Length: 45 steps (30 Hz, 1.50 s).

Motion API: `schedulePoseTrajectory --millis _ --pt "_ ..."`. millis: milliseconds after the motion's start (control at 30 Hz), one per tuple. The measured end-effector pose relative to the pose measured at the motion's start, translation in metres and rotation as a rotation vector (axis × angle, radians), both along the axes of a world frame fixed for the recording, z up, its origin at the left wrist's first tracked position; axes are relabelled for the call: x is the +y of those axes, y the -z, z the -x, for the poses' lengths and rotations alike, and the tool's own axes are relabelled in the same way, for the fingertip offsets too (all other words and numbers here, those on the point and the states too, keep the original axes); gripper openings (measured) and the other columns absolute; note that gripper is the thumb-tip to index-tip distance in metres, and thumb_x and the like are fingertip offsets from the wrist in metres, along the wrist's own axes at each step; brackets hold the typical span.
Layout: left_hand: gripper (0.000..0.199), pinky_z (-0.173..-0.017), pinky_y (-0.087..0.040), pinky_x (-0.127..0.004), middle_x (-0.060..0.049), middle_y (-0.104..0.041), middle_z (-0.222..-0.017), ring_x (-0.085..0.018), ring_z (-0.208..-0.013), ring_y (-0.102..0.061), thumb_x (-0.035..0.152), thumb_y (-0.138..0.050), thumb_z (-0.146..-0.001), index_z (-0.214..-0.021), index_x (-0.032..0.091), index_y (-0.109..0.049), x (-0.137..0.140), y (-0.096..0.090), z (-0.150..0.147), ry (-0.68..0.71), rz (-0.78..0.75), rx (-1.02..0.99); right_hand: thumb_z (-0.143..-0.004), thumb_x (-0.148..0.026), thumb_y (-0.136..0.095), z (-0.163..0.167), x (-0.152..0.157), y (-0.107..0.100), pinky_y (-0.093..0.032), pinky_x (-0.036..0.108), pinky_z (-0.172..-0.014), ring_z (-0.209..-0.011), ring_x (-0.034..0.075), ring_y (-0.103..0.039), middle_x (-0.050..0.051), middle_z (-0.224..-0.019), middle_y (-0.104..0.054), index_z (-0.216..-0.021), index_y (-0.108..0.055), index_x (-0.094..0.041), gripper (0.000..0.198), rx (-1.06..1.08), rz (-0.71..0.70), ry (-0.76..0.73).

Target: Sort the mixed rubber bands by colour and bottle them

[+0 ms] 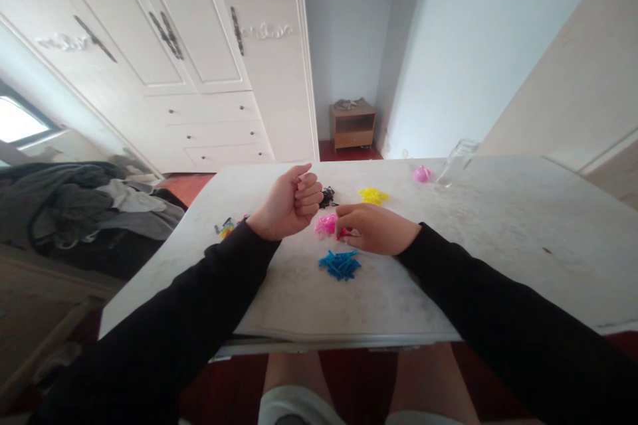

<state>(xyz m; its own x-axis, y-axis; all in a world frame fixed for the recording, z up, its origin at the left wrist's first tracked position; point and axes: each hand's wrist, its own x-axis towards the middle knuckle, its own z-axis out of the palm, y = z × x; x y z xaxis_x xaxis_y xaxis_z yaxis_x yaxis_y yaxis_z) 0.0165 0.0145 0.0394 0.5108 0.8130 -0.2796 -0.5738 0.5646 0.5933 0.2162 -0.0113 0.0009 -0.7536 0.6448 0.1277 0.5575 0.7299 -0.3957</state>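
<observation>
My left hand point(294, 204) is curled into a fist above the table, thumb side up, and whatever it may hold is hidden. My right hand point(373, 228) is beside the pile of small pink pieces point(325, 224), fingertips pinched together and pointing down. A bit of red shows under those fingers, too small to name. Just nearer to me lies a pile of blue stick-like pieces point(339, 265). Small black pieces point(327, 196) lie behind the left fist, partly covered by it. A yellow pile point(373, 196) sits beyond my right hand.
Mixed coloured pieces point(226, 228) lie left of my left wrist, partly hidden by the sleeve. Farther right on the white table point(513, 239) are a pink round object point(423, 174) and a tilted clear glass jar point(456, 163). Clothes point(124, 202) are heaped to the left.
</observation>
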Motion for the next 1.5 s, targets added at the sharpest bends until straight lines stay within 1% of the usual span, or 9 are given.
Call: schedulePoseTrajectory --millis 233,367,533,667,767,900,1100,1333,1500 --pt "0.055 -0.033 -0.007 -0.020 0.008 -0.015 -0.050 -0.006 -0.036 -0.015 0.028 -0.037 -0.108 -0.054 0.020 -0.026 -0.002 0.000 0.000 0.012 -0.032 0.023 -0.088 -0.004 -0.063 -0.002 0.001 -0.006 -0.040 0.027 -0.074 -0.075 0.013 -0.053 0.002 -0.088 -0.059 -0.082 -0.068 -0.014 0.013 0.073 -0.025 0.001" --pt "0.054 -0.033 -0.008 -0.020 0.008 -0.014 -0.051 -0.006 -0.037 -0.014 0.028 -0.039 -0.106 -0.054 0.021 -0.026 -0.003 0.000 -0.001 0.012 -0.027 0.021 -0.087 -0.006 -0.067 -0.003 0.001 -0.003 -0.040 0.028 -0.074 -0.076 0.014 -0.055 0.003 -0.090 -0.061 -0.086 -0.069 -0.015 0.009 0.046 -0.017 -0.005" --pt "0.053 -0.032 -0.008 -0.019 0.008 -0.014 -0.051 -0.006 -0.037 -0.013 0.027 -0.042 -0.104 -0.053 0.021 -0.026 -0.003 0.001 -0.002 0.017 -0.012 0.032 -0.087 -0.004 -0.065 0.000 0.001 0.003 -0.041 0.028 -0.074 -0.079 0.014 -0.058 0.004 -0.093 -0.065 -0.083 -0.070 -0.016 0.014 0.012 -0.006 -0.020" --pt "0.053 -0.033 -0.008 -0.019 0.008 -0.015 -0.051 -0.006 -0.037 -0.013 0.027 -0.041 -0.104 -0.053 0.021 -0.027 -0.004 0.002 -0.002 0.043 -0.024 0.043 -0.089 -0.004 -0.064 0.002 -0.001 0.001 -0.041 0.028 -0.075 -0.080 0.015 -0.059 0.004 -0.092 -0.065 -0.083 -0.070 -0.015 0.013 0.013 0.000 -0.013" --pt "0.053 -0.033 -0.008 -0.019 0.008 -0.015 -0.050 -0.006 -0.037 -0.014 0.027 -0.042 -0.103 -0.053 0.021 -0.027 -0.004 0.002 -0.002 0.047 -0.026 0.045 -0.089 -0.004 -0.063 0.002 -0.001 -0.001 -0.040 0.028 -0.074 -0.079 0.015 -0.057 0.004 -0.092 -0.063 -0.084 -0.069 -0.015 0.014 0.006 -0.024 0.005" --pt "0.051 -0.032 -0.010 -0.018 0.008 -0.016 -0.051 -0.006 -0.036 -0.016 0.025 -0.046 -0.100 -0.053 0.021 -0.027 -0.004 0.003 -0.002 0.051 -0.030 0.036 -0.090 -0.009 -0.067 0.000 0.000 -0.001 -0.037 0.029 -0.072 -0.076 0.014 -0.054 0.003 -0.091 -0.062 -0.084 -0.069 -0.016 0.010 -0.022 -0.055 0.012" --pt "0.050 -0.032 -0.011 -0.018 0.008 -0.017 -0.051 -0.006 -0.036 -0.017 0.026 -0.047 -0.099 -0.053 0.021 -0.028 -0.004 0.005 -0.002 0.072 -0.039 0.045 -0.090 -0.007 -0.066 0.001 0.000 0.003 -0.040 0.030 -0.074 -0.080 0.016 -0.058 0.005 -0.094 -0.065 -0.086 -0.070 -0.016 0.011 -0.049 -0.061 0.016" --pt "0.051 -0.033 -0.010 -0.018 0.007 -0.017 -0.050 -0.006 -0.037 -0.016 0.026 -0.043 -0.101 -0.052 0.020 -0.030 -0.004 0.004 -0.003 0.084 -0.061 0.057 -0.097 -0.016 -0.063 0.003 -0.003 0.003 -0.040 0.032 -0.073 -0.087 0.019 -0.063 0.007 -0.104 -0.067 -0.097 -0.068 -0.015 0.005 -0.209 -0.171 0.033" --pt "0.051 -0.032 -0.011 -0.018 0.008 -0.016 -0.050 -0.007 -0.037 -0.015 0.027 -0.047 -0.099 -0.052 0.020 -0.030 -0.005 0.004 -0.003 0.083 -0.043 0.064 -0.099 -0.014 -0.058 0.005 -0.006 0.000 -0.039 0.032 -0.069 -0.085 0.019 -0.064 0.010 -0.109 -0.066 -0.103 -0.066 -0.014 0.008 -0.301 -0.198 0.054"
